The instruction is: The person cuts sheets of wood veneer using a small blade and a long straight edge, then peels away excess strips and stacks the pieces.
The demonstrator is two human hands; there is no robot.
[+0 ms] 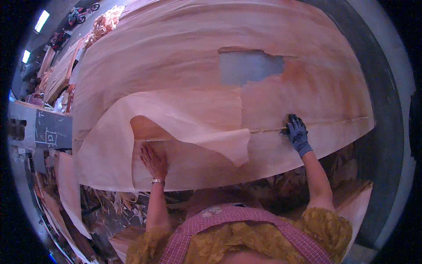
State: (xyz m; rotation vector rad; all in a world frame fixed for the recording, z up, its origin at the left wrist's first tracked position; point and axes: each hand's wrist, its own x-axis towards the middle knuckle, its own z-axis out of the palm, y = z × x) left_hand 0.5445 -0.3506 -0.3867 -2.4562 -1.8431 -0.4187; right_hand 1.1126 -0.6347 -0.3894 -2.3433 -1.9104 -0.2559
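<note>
A broad stack of thin wood veneer sheets (176,66) lies in front of me. A lighter loose veneer sheet (110,119) lies over its near left part, its edge curled up in a fold. My left hand (154,162), bare with a metal band at the wrist, rests flat on the veneer beside that fold, fingers spread. My right hand (297,133), in a dark grey glove, lies on the veneer at a long narrow seam, its fingers stretched forward. The thumb side touches the seam; I cannot make out anything held there.
A ragged hole (252,67) in the upper veneer shows a grey-blue surface. Veneer scraps (116,200) litter the ground below the near edge. A dark board with chalk marks (52,130) stands at left. More veneer (61,79) and a parked motorbike (79,17) are farther back.
</note>
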